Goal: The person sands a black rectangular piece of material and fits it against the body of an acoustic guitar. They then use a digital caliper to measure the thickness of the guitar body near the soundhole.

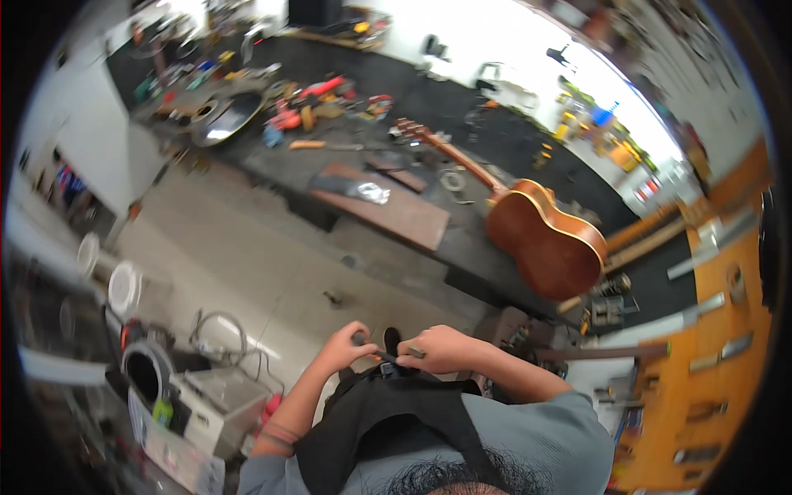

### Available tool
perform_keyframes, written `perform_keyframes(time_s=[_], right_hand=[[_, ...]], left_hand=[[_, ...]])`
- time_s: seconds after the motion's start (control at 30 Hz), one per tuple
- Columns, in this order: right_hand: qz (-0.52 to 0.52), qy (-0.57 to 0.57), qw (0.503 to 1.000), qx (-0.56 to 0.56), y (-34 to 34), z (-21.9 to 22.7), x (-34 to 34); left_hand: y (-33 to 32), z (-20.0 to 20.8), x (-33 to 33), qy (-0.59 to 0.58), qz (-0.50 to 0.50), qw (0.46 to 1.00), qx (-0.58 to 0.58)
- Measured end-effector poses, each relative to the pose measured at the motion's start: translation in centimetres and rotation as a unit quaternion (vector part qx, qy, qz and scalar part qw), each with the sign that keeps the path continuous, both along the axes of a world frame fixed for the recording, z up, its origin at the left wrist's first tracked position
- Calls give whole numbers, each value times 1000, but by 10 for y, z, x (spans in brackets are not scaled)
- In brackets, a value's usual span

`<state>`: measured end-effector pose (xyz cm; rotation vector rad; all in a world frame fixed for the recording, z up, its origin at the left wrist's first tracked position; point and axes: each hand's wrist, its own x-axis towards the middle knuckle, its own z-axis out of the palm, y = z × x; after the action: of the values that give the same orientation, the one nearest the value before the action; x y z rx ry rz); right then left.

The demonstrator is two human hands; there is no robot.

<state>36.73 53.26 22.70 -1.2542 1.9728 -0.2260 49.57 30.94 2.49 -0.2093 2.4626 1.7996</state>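
Note:
In front of my waist, my left hand (341, 348) is closed around something dark with a rounded end (358, 338). My right hand (444, 349), close by on the right, is also closed, and a small tan, squared end (417, 352) pokes out from its fingers. Between the two hands runs a narrow dark strip (386, 356). I cannot make out whether it joins what both hands hold. Behind it is the black apron (388, 412) I wear.
Across the far side runs a dark workbench (272, 169). On it lie an acoustic guitar (549, 239) with its brown back up, a brown board (388, 210), a wooden-handled tool (309, 145) and clutter. Tools hang on an orange wall panel (718, 355). White buckets (130, 289) stand at left.

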Motion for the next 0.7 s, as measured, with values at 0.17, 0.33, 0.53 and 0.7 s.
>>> perform_keyframes(time_s=[0.17,0.33,0.53,0.7], right_hand=[[-75,-5,994,-79,19,11,0],[-262,4,943,-206,37,1,15],[-479,-101,813,-314,87,-7,25],[-555,24,778,-294,159,-12,34]], left_hand=[[28,-12,14,33,165,969,179],[51,-1,3,112,231,966,-13],[72,-3,-9,72,11,997,-27],[71,-48,-23,-109,-135,980,-102]])
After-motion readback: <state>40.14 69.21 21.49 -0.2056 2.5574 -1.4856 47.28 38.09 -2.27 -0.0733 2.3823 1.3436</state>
